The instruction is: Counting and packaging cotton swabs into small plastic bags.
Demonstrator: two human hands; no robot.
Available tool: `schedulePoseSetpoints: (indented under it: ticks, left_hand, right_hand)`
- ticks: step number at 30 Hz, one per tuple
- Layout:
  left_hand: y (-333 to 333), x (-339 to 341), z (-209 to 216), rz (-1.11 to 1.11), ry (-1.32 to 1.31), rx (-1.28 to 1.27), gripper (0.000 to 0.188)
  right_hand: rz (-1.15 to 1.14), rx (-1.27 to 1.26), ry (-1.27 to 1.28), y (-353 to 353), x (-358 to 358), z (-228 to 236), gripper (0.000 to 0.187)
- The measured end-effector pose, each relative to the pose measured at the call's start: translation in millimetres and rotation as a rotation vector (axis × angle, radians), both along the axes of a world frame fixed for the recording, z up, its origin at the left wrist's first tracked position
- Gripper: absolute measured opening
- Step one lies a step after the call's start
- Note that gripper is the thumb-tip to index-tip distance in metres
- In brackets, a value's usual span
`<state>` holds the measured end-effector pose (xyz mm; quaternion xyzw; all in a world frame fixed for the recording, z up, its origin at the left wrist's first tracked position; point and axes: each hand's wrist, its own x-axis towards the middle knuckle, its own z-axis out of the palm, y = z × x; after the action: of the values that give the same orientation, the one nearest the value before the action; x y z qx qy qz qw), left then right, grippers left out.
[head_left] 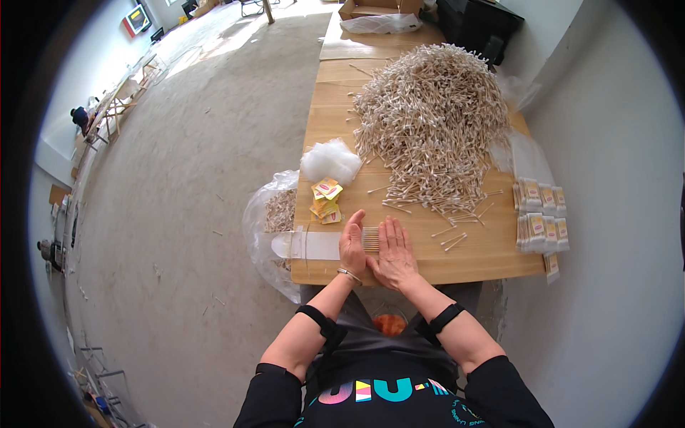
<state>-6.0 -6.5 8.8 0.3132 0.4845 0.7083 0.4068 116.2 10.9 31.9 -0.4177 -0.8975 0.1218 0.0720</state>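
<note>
A row of cotton swabs [370, 240] lies side by side on the wooden table near its front edge, between my two hands. My left hand [352, 246] stands on edge at the row's left end, fingers stretched out together. Flat over the right part of the row lies my right hand [394, 253], fingers extended; what is under its palm is hidden. A white flat strip [319, 245] with a rounded end reaches left from my left hand past the table edge. Beyond it sits a small heap of yellow cards [327, 200].
A large loose heap of cotton swabs [435, 121] covers the far middle. Clear plastic bags [332, 161] lie left of it. Filled swab packs [542, 217] are stacked along the right edge by the wall. A plastic sack with swabs [280, 210] hangs at the left edge.
</note>
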Motion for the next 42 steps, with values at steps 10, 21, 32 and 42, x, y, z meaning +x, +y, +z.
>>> schedulePoseSetpoints:
  ticks: [10, 21, 32, 42]
  left_hand:
    - [3, 2, 2, 0.05, -0.082, -0.013, 0.05]
    - [-43, -24, 16, -0.117, 1.015, -0.011, 0.041]
    - [-71, -13, 35, -0.254, 1.451, -0.184, 0.053]
    - [-66, -9, 35, -0.274, 1.45, -0.235, 0.06]
  right_hand:
    - [0.059, 0.036, 0.014, -2, 5, -3, 0.088]
    - [0.06, 0.021, -0.009, 0, 6, 0, 0.103]
    - [0.079, 0.06, -0.048, -2, 6, -1, 0.1]
    - [0.074, 0.073, -0.029, 0, 7, -4, 0.1]
